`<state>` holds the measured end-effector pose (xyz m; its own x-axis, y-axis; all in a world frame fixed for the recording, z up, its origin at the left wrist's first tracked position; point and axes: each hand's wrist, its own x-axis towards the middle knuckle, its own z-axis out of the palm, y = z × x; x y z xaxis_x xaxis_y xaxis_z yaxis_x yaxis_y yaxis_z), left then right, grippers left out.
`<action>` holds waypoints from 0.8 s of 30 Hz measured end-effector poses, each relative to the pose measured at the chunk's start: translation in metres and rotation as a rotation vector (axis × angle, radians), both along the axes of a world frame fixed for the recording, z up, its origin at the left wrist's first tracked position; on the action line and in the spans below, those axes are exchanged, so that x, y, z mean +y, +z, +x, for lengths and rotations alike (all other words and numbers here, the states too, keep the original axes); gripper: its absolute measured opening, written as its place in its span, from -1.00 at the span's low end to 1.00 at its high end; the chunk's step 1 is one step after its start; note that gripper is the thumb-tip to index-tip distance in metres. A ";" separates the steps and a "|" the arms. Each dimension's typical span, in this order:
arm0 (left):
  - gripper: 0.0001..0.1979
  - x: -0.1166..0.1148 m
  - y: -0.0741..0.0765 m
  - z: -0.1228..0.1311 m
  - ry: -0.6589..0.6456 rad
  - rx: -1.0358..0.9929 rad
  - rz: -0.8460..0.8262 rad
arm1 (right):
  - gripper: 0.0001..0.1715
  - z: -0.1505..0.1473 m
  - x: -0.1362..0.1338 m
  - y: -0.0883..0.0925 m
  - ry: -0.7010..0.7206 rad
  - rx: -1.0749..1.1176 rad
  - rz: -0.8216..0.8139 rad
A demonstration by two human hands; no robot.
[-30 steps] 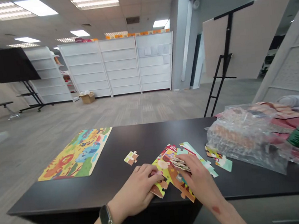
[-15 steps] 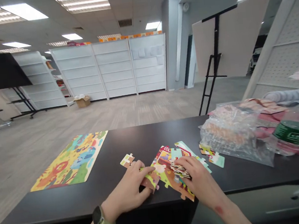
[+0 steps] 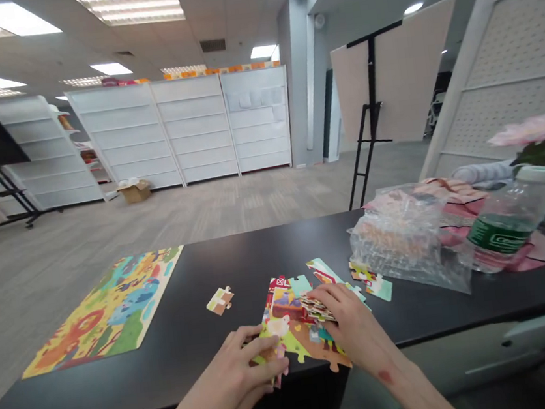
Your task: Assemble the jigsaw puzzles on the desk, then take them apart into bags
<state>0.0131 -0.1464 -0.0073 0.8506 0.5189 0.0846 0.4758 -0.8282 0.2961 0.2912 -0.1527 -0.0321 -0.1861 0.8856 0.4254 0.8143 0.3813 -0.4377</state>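
Observation:
Several joined puzzle pieces [image 3: 286, 321] lie near the front edge of the dark table, showing a pink-white animal and a red barn. My left hand [image 3: 237, 372] is closed on a puzzle piece at their lower left, partly hidden under the fingers. A stack of puzzle pieces [image 3: 316, 307] is gripped in my right hand [image 3: 352, 320], above the joined section. One loose piece [image 3: 220, 300] rests left of it. More pieces [image 3: 379, 287] lie to the right, by the plastic bag.
A colourful picture sheet [image 3: 112, 308] lies on the left of the table [image 3: 229, 255]. At the right are a crumpled plastic bag [image 3: 405, 242], a bottle with a green label [image 3: 506, 224], pink cloth and a pink flower [image 3: 534, 128].
The view has shifted to the right. My left hand has moved down and away from the loose piece, which now shows fully. My right hand still holds the stack.

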 end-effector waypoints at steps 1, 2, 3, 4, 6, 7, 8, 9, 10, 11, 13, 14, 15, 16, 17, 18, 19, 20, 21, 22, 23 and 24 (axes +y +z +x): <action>-0.60 0.001 0.001 0.001 -0.002 -0.017 -0.019 | -0.37 0.000 0.001 0.001 0.001 -0.006 -0.006; -0.62 0.002 0.003 0.002 0.006 -0.045 -0.042 | -0.37 0.000 0.003 0.001 0.004 -0.013 -0.010; -0.64 0.004 0.004 0.002 0.021 -0.082 -0.068 | -0.38 0.000 0.004 0.001 0.007 -0.021 -0.012; -0.66 0.006 0.006 0.002 0.039 -0.125 -0.098 | -0.38 0.001 0.005 0.002 0.012 -0.028 -0.012; -0.70 0.011 0.010 0.000 0.085 -0.209 -0.169 | -0.39 0.002 0.007 0.002 0.020 -0.035 -0.006; -0.71 0.014 0.013 -0.002 0.108 -0.236 -0.203 | -0.39 0.002 0.007 0.002 0.025 -0.037 -0.003; -0.71 0.016 0.016 -0.004 0.122 -0.246 -0.231 | -0.39 0.003 0.007 0.002 0.030 -0.040 -0.001; -0.70 0.017 0.020 -0.006 0.130 -0.240 -0.249 | -0.39 0.003 0.007 0.003 0.035 -0.044 0.002; -0.70 0.018 0.023 -0.007 0.129 -0.220 -0.255 | -0.39 0.003 0.006 0.003 0.037 -0.047 0.004; -0.69 0.017 0.026 -0.007 0.121 -0.189 -0.251 | -0.39 0.003 0.006 0.003 0.036 -0.049 0.005; -0.69 0.013 0.031 -0.003 0.094 -0.116 -0.220 | -0.37 0.002 0.006 0.003 0.026 -0.045 0.001; -0.68 0.010 0.031 0.001 0.076 -0.080 -0.192 | -0.36 0.001 0.006 0.003 0.020 -0.042 -0.002; -0.67 0.006 0.031 0.006 0.060 -0.045 -0.156 | -0.35 0.001 0.006 0.003 0.012 -0.038 -0.006; -0.65 0.002 0.029 0.012 0.049 -0.014 -0.113 | -0.35 0.000 0.006 0.003 0.002 -0.034 -0.007; -0.64 -0.001 0.027 0.018 0.044 0.014 -0.067 | -0.36 -0.001 0.006 0.003 -0.011 -0.030 -0.006; -0.63 -0.003 0.024 0.023 0.044 0.040 -0.026 | -0.37 -0.002 0.006 0.003 -0.024 -0.026 -0.005; -0.63 -0.005 0.021 0.027 0.051 0.060 0.007 | -0.38 -0.002 0.006 0.003 -0.035 -0.023 -0.005; -0.64 -0.006 0.018 0.030 0.062 0.072 0.024 | -0.38 -0.002 0.005 0.003 -0.044 -0.019 -0.006; -0.64 -0.006 0.017 0.031 0.070 0.071 0.024 | -0.38 -0.002 0.005 0.003 -0.049 -0.016 -0.008; -0.63 -0.006 0.016 0.029 0.068 0.060 0.003 | -0.38 -0.002 0.005 0.002 -0.050 -0.014 -0.010; -0.62 -0.006 0.017 0.026 0.060 0.039 -0.039 | -0.37 -0.002 0.005 0.002 -0.051 -0.012 -0.011; -0.60 -0.005 0.020 0.022 0.049 0.009 -0.093 | -0.36 -0.002 0.005 0.002 -0.052 -0.011 -0.011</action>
<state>0.0347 -0.1511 0.0123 0.8246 0.5650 0.0270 0.5179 -0.7733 0.3659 0.2894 -0.1481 -0.0302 -0.1445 0.8988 0.4140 0.8374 0.3339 -0.4327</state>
